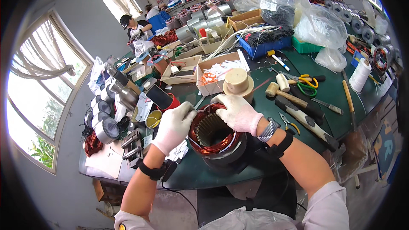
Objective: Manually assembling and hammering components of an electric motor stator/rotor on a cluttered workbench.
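A person stands at a green table (336, 98) and works on a round motor part (215, 138) wound with shiny copper wire (197, 124). The motor part sits on the near edge of the table, right in front of the person, with its hole facing up. So its long line runs straight up and down, and both hands come at it from above.

The left hand (174, 127), in a white glove, rests on the left side of the ring, with the fingers curled and pressed onto the copper wire. The right hand (238, 113), also gloved, lies on the far right side of the ring, with the fingers bent down over the rim. Both hands touch the wire, so neither one is nearer. I cannot tell if they pinch one strand or just push on the bundle.

Just past the right hand stands a cream plastic spool (237, 81). A wooden mallet (283, 93) and yellow scissors (307, 81) lie to the right, well apart from the hands.
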`<state>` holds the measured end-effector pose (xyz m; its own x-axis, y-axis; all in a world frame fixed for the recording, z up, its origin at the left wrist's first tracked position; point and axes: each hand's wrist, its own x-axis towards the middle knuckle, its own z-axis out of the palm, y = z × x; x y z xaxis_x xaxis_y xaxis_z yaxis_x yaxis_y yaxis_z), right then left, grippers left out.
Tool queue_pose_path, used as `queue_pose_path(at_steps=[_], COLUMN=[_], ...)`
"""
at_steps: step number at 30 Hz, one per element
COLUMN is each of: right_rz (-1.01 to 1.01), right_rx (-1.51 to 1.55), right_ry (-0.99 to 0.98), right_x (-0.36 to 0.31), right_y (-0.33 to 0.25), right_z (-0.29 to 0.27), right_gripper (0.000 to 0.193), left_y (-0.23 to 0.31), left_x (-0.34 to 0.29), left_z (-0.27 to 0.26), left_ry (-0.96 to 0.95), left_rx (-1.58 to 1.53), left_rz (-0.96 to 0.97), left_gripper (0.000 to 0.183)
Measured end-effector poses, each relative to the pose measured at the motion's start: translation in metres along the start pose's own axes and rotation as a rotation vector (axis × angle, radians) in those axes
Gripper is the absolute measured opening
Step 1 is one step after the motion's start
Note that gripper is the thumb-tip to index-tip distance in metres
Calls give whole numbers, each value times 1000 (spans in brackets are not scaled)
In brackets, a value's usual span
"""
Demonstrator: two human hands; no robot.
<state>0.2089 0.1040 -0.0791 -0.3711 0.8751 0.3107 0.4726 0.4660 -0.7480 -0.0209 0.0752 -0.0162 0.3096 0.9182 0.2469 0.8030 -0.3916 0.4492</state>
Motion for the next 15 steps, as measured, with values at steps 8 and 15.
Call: queue_pose_path(at_steps=[8,15], right_rz=[-25,-30], right_rx=[-32,83], right_ry=[25,-17], right_x=[5,0], right_y=[7,-1], right_z=[5,-2], right_gripper=[31,33], left_y=[-1,-1], left_x=[-4,0], left_z=[-4,-9], left_ry=[23,9], left_rx=[52,109], left_rz=[8,116], left_gripper=[16,15])
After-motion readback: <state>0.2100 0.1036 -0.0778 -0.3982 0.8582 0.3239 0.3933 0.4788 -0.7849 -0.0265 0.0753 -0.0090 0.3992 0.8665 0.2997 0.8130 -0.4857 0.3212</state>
